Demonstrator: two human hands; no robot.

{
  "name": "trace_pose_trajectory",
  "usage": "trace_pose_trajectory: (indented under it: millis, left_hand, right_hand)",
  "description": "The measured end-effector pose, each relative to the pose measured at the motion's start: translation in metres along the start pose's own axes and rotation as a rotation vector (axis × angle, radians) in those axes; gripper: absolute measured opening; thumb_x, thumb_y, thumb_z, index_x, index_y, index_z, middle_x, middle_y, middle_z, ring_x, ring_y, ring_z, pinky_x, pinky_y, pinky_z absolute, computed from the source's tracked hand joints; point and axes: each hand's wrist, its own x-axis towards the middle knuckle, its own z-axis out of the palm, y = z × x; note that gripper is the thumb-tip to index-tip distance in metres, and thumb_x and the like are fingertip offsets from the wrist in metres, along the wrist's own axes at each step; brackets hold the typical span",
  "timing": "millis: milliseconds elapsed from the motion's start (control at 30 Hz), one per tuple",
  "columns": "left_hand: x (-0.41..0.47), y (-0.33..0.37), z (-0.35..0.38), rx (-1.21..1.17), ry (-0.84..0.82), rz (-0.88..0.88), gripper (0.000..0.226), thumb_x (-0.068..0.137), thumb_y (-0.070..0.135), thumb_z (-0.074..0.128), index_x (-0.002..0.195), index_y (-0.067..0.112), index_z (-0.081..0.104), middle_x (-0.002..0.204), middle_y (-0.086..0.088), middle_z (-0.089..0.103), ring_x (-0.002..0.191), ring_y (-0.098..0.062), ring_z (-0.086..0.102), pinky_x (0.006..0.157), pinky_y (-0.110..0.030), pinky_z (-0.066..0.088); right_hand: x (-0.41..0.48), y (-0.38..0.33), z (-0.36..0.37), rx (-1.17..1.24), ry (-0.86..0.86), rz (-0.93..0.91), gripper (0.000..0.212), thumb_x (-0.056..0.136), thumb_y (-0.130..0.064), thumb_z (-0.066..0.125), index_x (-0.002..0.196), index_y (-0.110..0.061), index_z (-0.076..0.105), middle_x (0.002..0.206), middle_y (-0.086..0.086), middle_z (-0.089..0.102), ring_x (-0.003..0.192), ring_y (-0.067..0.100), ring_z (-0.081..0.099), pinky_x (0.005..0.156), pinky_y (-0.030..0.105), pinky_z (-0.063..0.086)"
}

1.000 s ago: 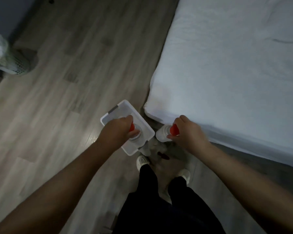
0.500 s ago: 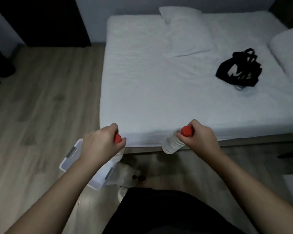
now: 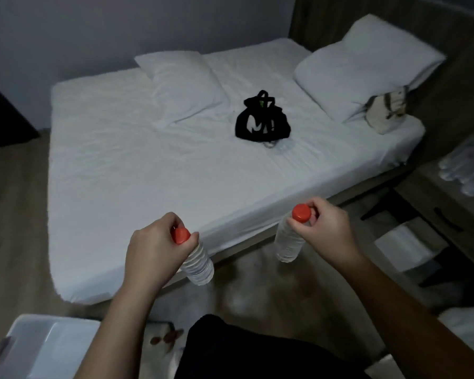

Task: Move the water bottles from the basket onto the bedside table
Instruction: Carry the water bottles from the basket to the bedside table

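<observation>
My left hand (image 3: 153, 251) grips the neck of a clear water bottle (image 3: 199, 265) with a red cap, and the bottle hangs down in front of the bed's edge. A second clear red-capped bottle (image 3: 288, 242) hangs from my right hand (image 3: 327, 231), which holds it by the neck. The white plastic basket (image 3: 39, 346) sits on the floor at the lower left, below my left arm. The wooden bedside table (image 3: 433, 198) stands at the right edge, with several clear bottles (image 3: 468, 170) lying on its top.
A white bed (image 3: 148, 173) fills the middle, with two pillows, a black bag (image 3: 262, 121) and a beige bag (image 3: 385, 110) on it. A dark chair frame (image 3: 422, 242) stands between the bed and the table. Wooden floor lies at the left and below.
Both bottles have come up out of the basket and away from the floor. My view has swung up and to the right, so the bedside table now shows.
</observation>
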Motion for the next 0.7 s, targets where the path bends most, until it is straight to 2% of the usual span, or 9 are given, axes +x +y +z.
trace_pose_trajectory:
  millis: [267,433,600,700]
  left_hand:
    - [0.051,0.097,0.064,-0.028,-0.180,0.211,0.026,0.069,0.041,0.067,0.067,0.024,0.048,0.057,0.006,0.057,0.057,-0.013,0.055,0.055,-0.031,0.045]
    - [0.098,0.150,0.115,-0.009,-0.299,0.314,0.025,0.069,0.039,0.068,0.066,0.023,0.049,0.055,0.003,0.057,0.056,-0.016,0.055,0.054,-0.031,0.046]
    - [0.164,0.211,0.168,-0.036,-0.390,0.408,0.024,0.068,0.037,0.069,0.066,0.024,0.049,0.054,0.003,0.056,0.053,-0.011,0.054,0.051,-0.031,0.045]
    - [0.209,0.253,0.195,-0.037,-0.458,0.478,0.024,0.070,0.034,0.070,0.066,0.024,0.049,0.052,0.003,0.055,0.050,-0.010,0.052,0.047,-0.026,0.040]
  right_hand:
    - [0.008,0.073,-0.071,0.048,0.177,0.267,0.017,0.073,-0.034,0.071,0.076,-0.030,0.055,0.069,-0.010,0.061,0.068,0.009,0.061,0.069,0.041,0.058]
    - [0.030,0.123,-0.092,0.019,0.226,0.389,0.024,0.076,-0.040,0.074,0.089,-0.032,0.056,0.080,-0.016,0.059,0.077,0.005,0.059,0.079,0.035,0.054]
    - [0.082,0.169,-0.113,0.032,0.320,0.463,0.023,0.076,-0.036,0.075,0.087,-0.031,0.056,0.077,-0.017,0.058,0.075,0.002,0.057,0.067,0.021,0.044]
    - [0.118,0.192,-0.128,0.023,0.391,0.498,0.021,0.075,-0.034,0.076,0.086,-0.028,0.059,0.075,-0.016,0.060,0.072,0.000,0.057,0.065,0.018,0.040]
